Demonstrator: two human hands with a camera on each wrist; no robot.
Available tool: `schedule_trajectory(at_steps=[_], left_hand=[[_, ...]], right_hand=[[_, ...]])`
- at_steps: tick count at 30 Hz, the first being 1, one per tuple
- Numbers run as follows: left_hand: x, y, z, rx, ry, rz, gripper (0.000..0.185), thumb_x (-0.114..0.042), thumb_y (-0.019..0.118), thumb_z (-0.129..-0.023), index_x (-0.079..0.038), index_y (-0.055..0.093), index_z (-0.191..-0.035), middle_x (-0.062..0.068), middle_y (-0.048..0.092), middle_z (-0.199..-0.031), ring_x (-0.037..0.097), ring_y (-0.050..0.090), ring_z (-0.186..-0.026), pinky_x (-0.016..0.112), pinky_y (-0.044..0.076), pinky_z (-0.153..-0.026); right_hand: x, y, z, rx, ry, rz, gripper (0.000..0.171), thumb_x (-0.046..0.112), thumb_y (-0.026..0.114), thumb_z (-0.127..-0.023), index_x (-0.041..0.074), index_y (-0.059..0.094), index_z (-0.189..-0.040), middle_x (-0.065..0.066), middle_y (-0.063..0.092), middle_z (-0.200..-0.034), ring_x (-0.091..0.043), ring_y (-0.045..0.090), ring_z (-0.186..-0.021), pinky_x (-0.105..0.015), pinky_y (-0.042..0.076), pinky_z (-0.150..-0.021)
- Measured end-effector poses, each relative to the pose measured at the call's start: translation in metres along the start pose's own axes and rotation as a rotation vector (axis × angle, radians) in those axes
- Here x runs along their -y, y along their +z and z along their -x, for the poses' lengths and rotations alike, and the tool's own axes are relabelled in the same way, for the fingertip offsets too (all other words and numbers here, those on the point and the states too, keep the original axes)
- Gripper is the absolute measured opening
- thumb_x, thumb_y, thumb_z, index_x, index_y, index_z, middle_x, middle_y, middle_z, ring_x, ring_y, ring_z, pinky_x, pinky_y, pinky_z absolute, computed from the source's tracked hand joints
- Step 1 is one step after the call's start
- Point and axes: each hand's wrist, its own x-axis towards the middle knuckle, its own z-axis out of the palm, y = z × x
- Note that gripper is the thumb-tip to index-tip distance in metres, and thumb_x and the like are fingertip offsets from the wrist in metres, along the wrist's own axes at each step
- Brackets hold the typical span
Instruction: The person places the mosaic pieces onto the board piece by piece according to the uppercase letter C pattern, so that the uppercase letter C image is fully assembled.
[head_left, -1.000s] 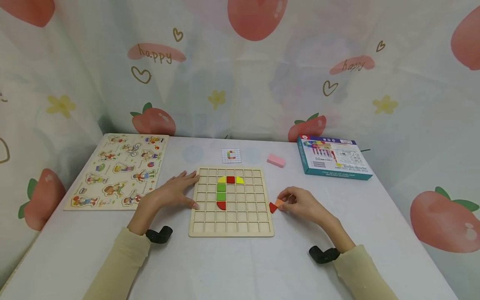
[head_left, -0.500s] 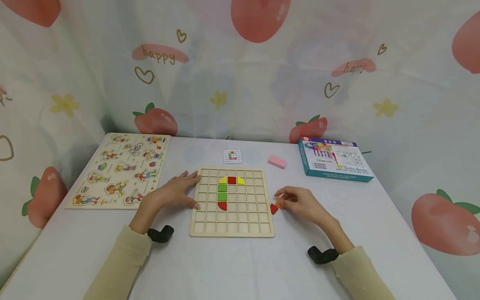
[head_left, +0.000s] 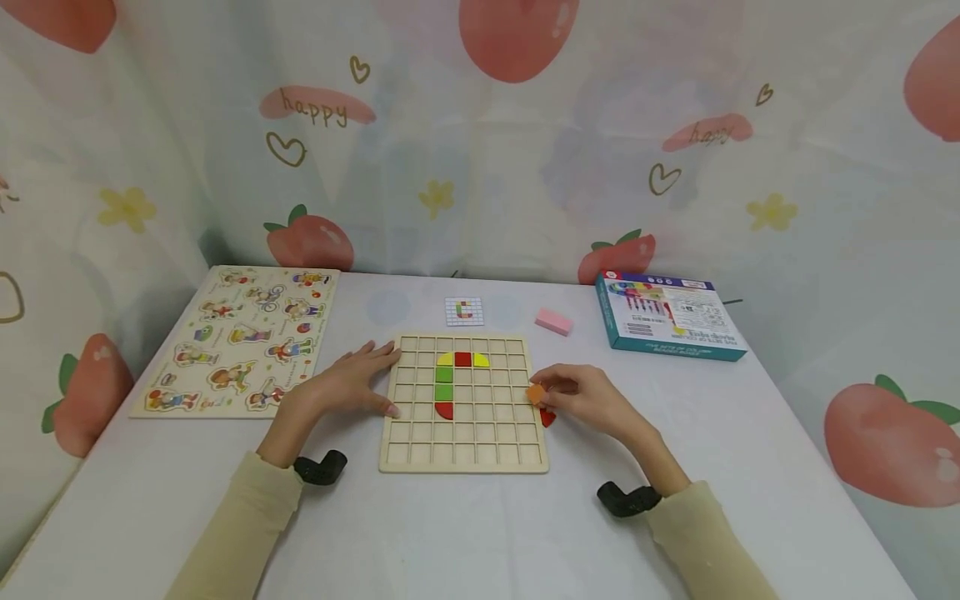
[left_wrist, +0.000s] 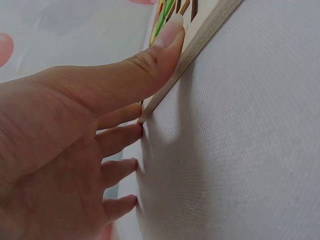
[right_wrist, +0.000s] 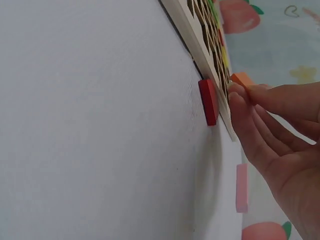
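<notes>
Right now my right hand (head_left: 592, 404) has its grip pinched on an orange block (head_left: 536, 393), held just over the right edge of the wooden grid board (head_left: 462, 458). Beneath that grip a red block (right_wrist: 208, 101) lies on the tabletop (head_left: 480, 533), touching the board's edge. My left hand (head_left: 341, 386) rests flat, fingers straight, against the board's left side.

A character puzzle board (head_left: 238, 340) is lying at the table's far left. A small pattern card (head_left: 464, 312) and a pink block (head_left: 553, 322) are sitting behind the middle, with a teal box (head_left: 667, 317) resting far right.
</notes>
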Motion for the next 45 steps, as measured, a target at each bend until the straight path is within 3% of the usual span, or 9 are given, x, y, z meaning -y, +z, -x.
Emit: schedule_trajectory(at_steps=[9, 17, 30, 37, 45], left_hand=[[-0.001, -0.001, 0.001, -0.007, 0.006, -0.004, 0.100, -0.039, 0.086, -0.083, -0.007, 0.033, -0.161, 0.015, 0.020, -0.171, 0.044, 0.006, -0.159, 0.062, 0.007, -0.128], [0.000, -0.001, 0.001, -0.005, 0.006, 0.007, 0.099, -0.038, 0.085, -0.083, -0.007, 0.033, -0.161, 0.014, 0.019, -0.172, 0.043, 0.005, -0.159, 0.062, 0.006, -0.128], [-0.001, 0.000, 0.000, 0.000, -0.005, 0.013, 0.099, -0.038, 0.085, -0.083, -0.008, 0.033, -0.162, 0.014, 0.019, -0.172, 0.042, 0.004, -0.159, 0.061, 0.005, -0.129], [-0.001, -0.001, 0.001, -0.001, -0.012, 0.018, 0.099, -0.038, 0.085, -0.083, -0.008, 0.032, -0.162, 0.014, 0.018, -0.172, 0.042, 0.004, -0.159, 0.061, 0.005, -0.129], [0.000, 0.000, -0.001, 0.001, -0.007, 0.017, 0.100, -0.038, 0.085, -0.083, -0.008, 0.032, -0.162, 0.014, 0.018, -0.172, 0.042, 0.004, -0.159, 0.061, 0.005, -0.129]], right_hand=[[0.012, 0.013, -0.011, 0.042, 0.031, -0.117, 0.033, 0.011, 0.072, -0.096, 0.003, 0.070, -0.128, -0.008, 0.076, -0.107, -0.018, 0.071, -0.090, -0.020, 0.057, -0.080], [0.027, 0.027, -0.021, 0.077, 0.024, -0.149, 0.033, 0.012, 0.075, -0.093, 0.004, 0.072, -0.124, -0.005, 0.076, -0.094, -0.019, 0.070, -0.080, -0.022, 0.055, -0.067], [0.041, 0.045, -0.030, 0.094, -0.050, -0.051, 0.027, 0.014, 0.078, -0.091, 0.007, 0.077, -0.117, -0.004, 0.076, -0.103, -0.014, 0.066, -0.087, -0.021, 0.057, -0.079], [0.050, 0.054, -0.035, 0.116, -0.112, -0.038, 0.025, 0.014, 0.080, -0.090, 0.008, 0.077, -0.114, -0.001, 0.076, -0.099, -0.013, 0.065, -0.084, -0.021, 0.056, -0.078], [0.055, 0.062, -0.040, 0.137, -0.122, -0.013, 0.023, 0.017, 0.082, -0.089, 0.009, 0.078, -0.110, 0.001, 0.074, -0.095, -0.011, 0.063, -0.083, -0.022, 0.056, -0.076]])
